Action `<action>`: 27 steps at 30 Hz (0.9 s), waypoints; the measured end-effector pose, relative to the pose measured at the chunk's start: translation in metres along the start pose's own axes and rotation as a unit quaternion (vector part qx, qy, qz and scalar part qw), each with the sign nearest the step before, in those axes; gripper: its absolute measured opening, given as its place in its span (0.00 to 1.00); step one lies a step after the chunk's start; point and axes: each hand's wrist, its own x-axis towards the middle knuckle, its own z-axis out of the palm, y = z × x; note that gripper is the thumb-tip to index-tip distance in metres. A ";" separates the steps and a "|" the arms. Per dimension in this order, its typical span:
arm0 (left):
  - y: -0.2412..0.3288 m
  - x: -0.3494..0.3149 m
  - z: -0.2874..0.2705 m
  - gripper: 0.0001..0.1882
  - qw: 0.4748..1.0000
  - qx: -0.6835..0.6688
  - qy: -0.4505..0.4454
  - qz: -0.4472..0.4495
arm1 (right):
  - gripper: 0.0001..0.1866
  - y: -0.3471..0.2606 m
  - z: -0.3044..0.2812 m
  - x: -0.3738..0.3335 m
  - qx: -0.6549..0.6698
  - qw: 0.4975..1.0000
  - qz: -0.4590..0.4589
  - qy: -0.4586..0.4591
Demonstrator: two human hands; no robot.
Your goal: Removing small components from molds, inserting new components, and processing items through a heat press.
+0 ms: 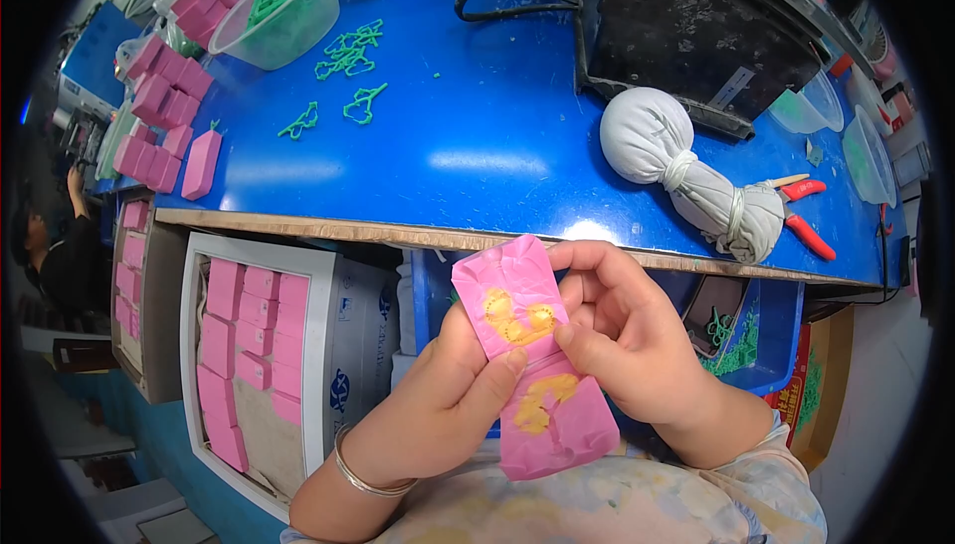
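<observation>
A pink rubber mould [491, 278] lies opened out in front of my body, its two flaps joined near the middle. Yellow patches with a row of small dots mark the inner face of the upper flap, and a yellow smear shows on the lower flap [587, 430]. My left hand [433, 410] grips the mould from the left, thumb pressed on the middle. With thumb and forefinger, my right hand [622, 330] pinches the upper flap's right edge; its other fingers are curled behind. The fingers of my left hand beneath the mould are hidden.
Green wax pieces [348, 52] lie on the blue table [438, 136], with pink blocks [159, 96] stacked left. A tied white cloth bag [647, 136], red-handled pliers [811, 236] and a black machine [696, 37] stand right. Below sit a box of pink blocks [323, 285] and a blue bin [786, 335].
</observation>
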 end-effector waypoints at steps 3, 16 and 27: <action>-0.002 0.001 0.000 0.26 1.000 0.013 -0.002 0.009 | 0.23 -0.001 0.002 0.000 0.005 1.000 -0.001 0.007; -0.003 -0.001 -0.002 0.24 0.998 0.058 -0.018 0.027 | 0.23 0.001 0.003 -0.001 0.007 1.000 -0.003 0.004; -0.003 0.000 0.001 0.25 0.997 0.053 -0.010 0.047 | 0.23 0.003 0.001 0.000 -0.001 1.000 -0.015 0.001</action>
